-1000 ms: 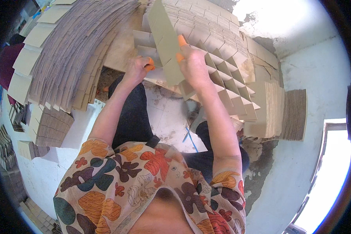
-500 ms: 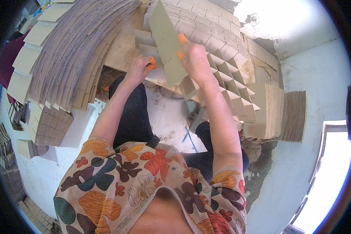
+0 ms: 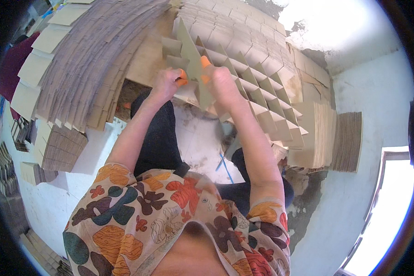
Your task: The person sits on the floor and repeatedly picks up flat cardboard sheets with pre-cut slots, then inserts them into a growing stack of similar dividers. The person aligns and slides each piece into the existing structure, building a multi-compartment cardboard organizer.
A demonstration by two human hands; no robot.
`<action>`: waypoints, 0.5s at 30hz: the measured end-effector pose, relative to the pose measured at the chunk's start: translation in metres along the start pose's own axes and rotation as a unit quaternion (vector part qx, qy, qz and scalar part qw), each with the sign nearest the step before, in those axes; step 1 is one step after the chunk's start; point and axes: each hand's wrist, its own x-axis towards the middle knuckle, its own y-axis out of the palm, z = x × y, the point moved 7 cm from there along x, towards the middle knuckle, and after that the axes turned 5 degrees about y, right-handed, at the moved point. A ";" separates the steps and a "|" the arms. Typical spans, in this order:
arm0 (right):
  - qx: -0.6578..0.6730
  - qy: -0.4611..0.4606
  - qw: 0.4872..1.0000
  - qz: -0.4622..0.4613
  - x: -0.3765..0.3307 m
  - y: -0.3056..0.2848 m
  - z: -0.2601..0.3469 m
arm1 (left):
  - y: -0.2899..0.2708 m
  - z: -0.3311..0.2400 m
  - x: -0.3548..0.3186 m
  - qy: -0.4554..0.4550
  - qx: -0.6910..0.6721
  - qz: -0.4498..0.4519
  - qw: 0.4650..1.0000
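Shows more of the cardboard grid (image 3: pixel 254 92) than half a second ago, pale tan, with rows of cells walled by upright crossing panels. Has brought the cardboard strip (image 3: pixel 188 50) lower and more edge-on since then, dull greenish tan, slanting over the grid's left part, between both hands. Grips that strip with the right hand (image 3: pixel 220 83). Curls the left hand (image 3: pixel 167 84) just beside; cannot tell whether holding anything.

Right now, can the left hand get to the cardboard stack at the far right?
Probably not easily: the left hand is over on the other side, and the right arm and the cardboard grid lie between it and the cardboard stack.
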 end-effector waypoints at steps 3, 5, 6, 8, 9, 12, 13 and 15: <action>-0.017 -0.009 1.000 0.015 0.006 0.003 -0.006 | -0.002 -0.006 0.003 0.006 -0.009 -0.001 1.000; -0.025 -0.009 0.999 0.028 0.008 0.011 -0.009 | -0.002 -0.003 0.001 0.003 -0.010 -0.008 1.000; -0.034 0.002 0.997 0.062 0.006 0.023 -0.016 | 0.000 -0.002 0.001 0.006 -0.010 -0.008 1.000; -0.053 0.026 0.990 0.128 -0.003 0.053 -0.036 | 0.004 0.000 0.003 0.014 -0.011 -0.008 1.000; -0.066 0.036 0.989 0.128 -0.008 0.061 -0.039 | 0.007 0.002 0.004 0.008 -0.009 -0.005 1.000; -0.091 0.055 0.985 0.133 -0.023 0.073 -0.029 | 0.007 0.007 0.001 -0.011 0.000 0.001 1.000; -0.096 0.061 0.984 0.137 -0.023 0.071 -0.026 | 0.006 0.008 0.001 -0.013 -0.003 0.002 1.000; -0.108 0.071 0.979 0.157 -0.023 0.064 -0.019 | 0.004 0.007 0.001 -0.011 0.000 0.002 1.000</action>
